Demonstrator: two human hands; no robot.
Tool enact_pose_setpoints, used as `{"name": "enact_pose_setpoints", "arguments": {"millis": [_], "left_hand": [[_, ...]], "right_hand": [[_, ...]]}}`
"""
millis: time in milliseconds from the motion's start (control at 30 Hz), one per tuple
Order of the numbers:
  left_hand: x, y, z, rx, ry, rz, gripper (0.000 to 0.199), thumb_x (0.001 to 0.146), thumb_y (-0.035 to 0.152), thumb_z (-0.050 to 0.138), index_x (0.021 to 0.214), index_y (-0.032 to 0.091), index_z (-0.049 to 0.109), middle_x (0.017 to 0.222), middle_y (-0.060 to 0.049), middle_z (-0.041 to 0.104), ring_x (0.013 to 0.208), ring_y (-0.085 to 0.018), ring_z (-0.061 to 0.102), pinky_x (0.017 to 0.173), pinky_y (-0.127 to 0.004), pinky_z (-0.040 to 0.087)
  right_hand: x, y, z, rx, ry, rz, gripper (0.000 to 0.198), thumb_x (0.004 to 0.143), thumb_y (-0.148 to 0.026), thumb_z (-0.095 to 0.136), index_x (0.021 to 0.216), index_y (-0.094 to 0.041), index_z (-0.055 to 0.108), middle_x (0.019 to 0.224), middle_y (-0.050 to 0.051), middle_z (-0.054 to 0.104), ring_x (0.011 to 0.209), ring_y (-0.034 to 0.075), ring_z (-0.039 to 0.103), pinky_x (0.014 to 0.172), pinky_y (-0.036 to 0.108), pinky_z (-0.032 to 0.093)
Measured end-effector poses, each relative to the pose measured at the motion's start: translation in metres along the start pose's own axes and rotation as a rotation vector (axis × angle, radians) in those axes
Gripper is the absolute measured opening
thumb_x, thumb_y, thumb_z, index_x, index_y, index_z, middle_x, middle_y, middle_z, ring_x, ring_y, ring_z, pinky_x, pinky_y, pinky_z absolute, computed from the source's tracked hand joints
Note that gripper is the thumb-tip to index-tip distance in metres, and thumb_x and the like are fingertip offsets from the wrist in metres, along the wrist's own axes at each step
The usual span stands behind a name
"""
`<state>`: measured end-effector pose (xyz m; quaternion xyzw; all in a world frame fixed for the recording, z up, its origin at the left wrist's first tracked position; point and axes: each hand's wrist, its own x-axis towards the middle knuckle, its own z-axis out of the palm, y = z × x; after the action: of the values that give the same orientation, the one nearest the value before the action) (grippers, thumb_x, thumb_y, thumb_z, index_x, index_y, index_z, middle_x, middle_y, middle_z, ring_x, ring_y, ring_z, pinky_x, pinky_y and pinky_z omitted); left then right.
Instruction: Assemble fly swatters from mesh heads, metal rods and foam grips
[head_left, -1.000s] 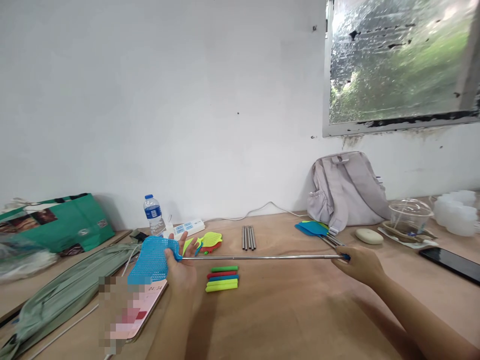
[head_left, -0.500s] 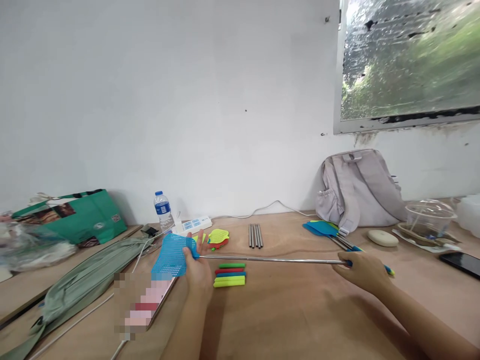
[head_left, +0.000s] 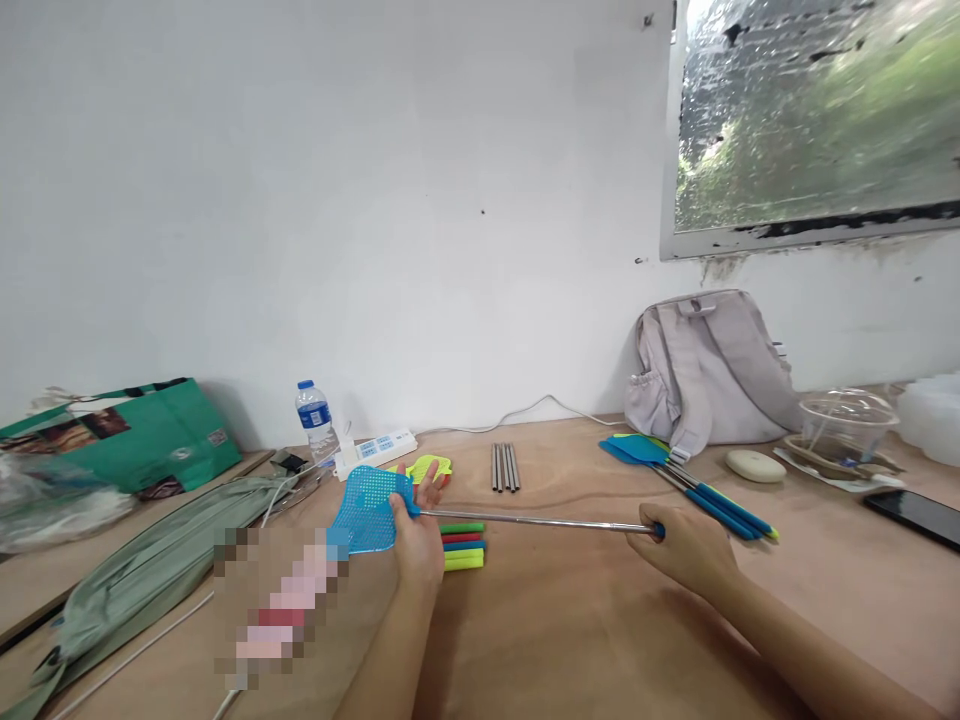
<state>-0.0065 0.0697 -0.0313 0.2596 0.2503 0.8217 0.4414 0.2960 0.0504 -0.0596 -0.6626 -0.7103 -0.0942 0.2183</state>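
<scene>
A fly swatter with a blue mesh head (head_left: 371, 508) and a thin telescopic metal rod (head_left: 525, 519) stretches between my hands above the table. My left hand (head_left: 417, 535) pinches it at the neck below the head, some fingers spread. Wrapped round the blue handle end is my right hand (head_left: 694, 552), which hides most of that handle. Under the rod lie several coloured grips (head_left: 465, 548) in green, red, blue and yellow. Behind them several short metal tubes (head_left: 505, 468) lie side by side. Yellow swatter heads (head_left: 431, 468) are partly hidden behind my left hand.
Blue and yellow fly swatters (head_left: 712, 503) lie at the right before a grey backpack (head_left: 705, 375). A water bottle (head_left: 315, 418) and power strip (head_left: 376, 453) stand at the back. A green bag (head_left: 150, 430) is left; a black phone (head_left: 915, 516), white case (head_left: 755, 466) and plastic tub (head_left: 847, 420) are right.
My hands have come closer together, and the visible metal rod between them is shorter. The left hand moved right with the blue head; the right hand moved left. The view shifted slightly.
</scene>
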Motion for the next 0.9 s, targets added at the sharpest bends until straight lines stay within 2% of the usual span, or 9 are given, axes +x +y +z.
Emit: {"name": "enact_pose_setpoints", "arguments": {"millis": [267, 433, 533, 633, 700, 800, 900], "left_hand": [[-0.023, -0.017, 0.021, -0.024, -0.130, -0.101, 0.044, 0.089, 0.042, 0.027, 0.130, 0.029, 0.033, 0.098, -0.006, 0.067, 0.090, -0.016, 0.061, 0.090, -0.033, 0.035], [-0.030, -0.022, 0.025, 0.044, -0.181, -0.120, 0.050, 0.085, 0.048, 0.032, 0.132, 0.029, 0.029, 0.097, -0.004, 0.067, 0.094, -0.017, 0.060, 0.093, -0.034, 0.033], [-0.029, -0.019, 0.021, 0.146, -0.274, -0.166, 0.050, 0.083, 0.046, 0.041, 0.129, 0.029, 0.034, 0.103, -0.003, 0.065, 0.105, -0.016, 0.053, 0.098, -0.034, 0.027], [-0.022, -0.002, 0.011, 0.245, -0.437, -0.252, 0.054, 0.074, 0.031, 0.059, 0.125, 0.029, 0.040, 0.114, -0.002, 0.060, 0.115, -0.017, 0.044, 0.102, -0.033, 0.022], [-0.015, 0.019, 0.003, 0.217, -0.505, -0.319, 0.057, 0.070, 0.029, 0.064, 0.123, 0.029, 0.042, 0.117, -0.003, 0.057, 0.114, -0.021, 0.045, 0.101, -0.038, 0.026], [-0.003, 0.050, -0.007, 0.141, -0.562, -0.460, 0.052, 0.076, 0.042, 0.053, 0.124, 0.029, 0.041, 0.117, -0.007, 0.056, 0.107, -0.028, 0.051, 0.092, -0.050, 0.034], [0.009, 0.066, -0.011, 0.318, -0.572, -0.552, 0.050, 0.077, 0.037, 0.054, 0.124, 0.030, 0.039, 0.109, -0.007, 0.060, 0.094, -0.027, 0.059, 0.081, -0.049, 0.043]], "right_hand": [[-0.021, -0.044, 0.003, 0.209, -0.174, -0.043, 0.010, 0.064, -0.023, 0.051, 0.055, -0.019, 0.047, 0.055, -0.001, 0.053, 0.054, 0.012, 0.044, 0.049, 0.023, 0.017], [-0.025, -0.051, 0.013, 0.309, -0.208, -0.023, 0.008, 0.063, -0.016, 0.047, 0.056, -0.019, 0.043, 0.054, -0.002, 0.049, 0.053, 0.011, 0.042, 0.049, 0.023, 0.018], [-0.016, -0.041, 0.018, 0.378, -0.242, -0.083, 0.009, 0.063, -0.018, 0.046, 0.056, -0.019, 0.040, 0.054, -0.003, 0.047, 0.055, 0.011, 0.042, 0.049, 0.022, 0.021], [-0.003, -0.021, 0.019, 0.507, -0.294, -0.178, 0.010, 0.063, -0.017, 0.044, 0.056, -0.019, 0.037, 0.055, -0.004, 0.044, 0.058, 0.011, 0.043, 0.052, 0.022, 0.026], [0.004, -0.004, 0.016, 0.564, -0.310, -0.167, 0.010, 0.063, -0.016, 0.042, 0.057, -0.019, 0.036, 0.055, -0.005, 0.042, 0.057, 0.011, 0.043, 0.052, 0.022, 0.028], [0.010, 0.022, 0.009, 0.527, -0.279, -0.125, 0.010, 0.064, -0.018, 0.044, 0.059, -0.020, 0.036, 0.056, -0.005, 0.042, 0.057, 0.011, 0.042, 0.052, 0.022, 0.029], [0.011, 0.039, 0.002, 0.457, -0.260, -0.196, 0.007, 0.063, -0.018, 0.046, 0.061, -0.019, 0.040, 0.060, -0.003, 0.047, 0.059, 0.012, 0.044, 0.054, 0.023, 0.031]]}}
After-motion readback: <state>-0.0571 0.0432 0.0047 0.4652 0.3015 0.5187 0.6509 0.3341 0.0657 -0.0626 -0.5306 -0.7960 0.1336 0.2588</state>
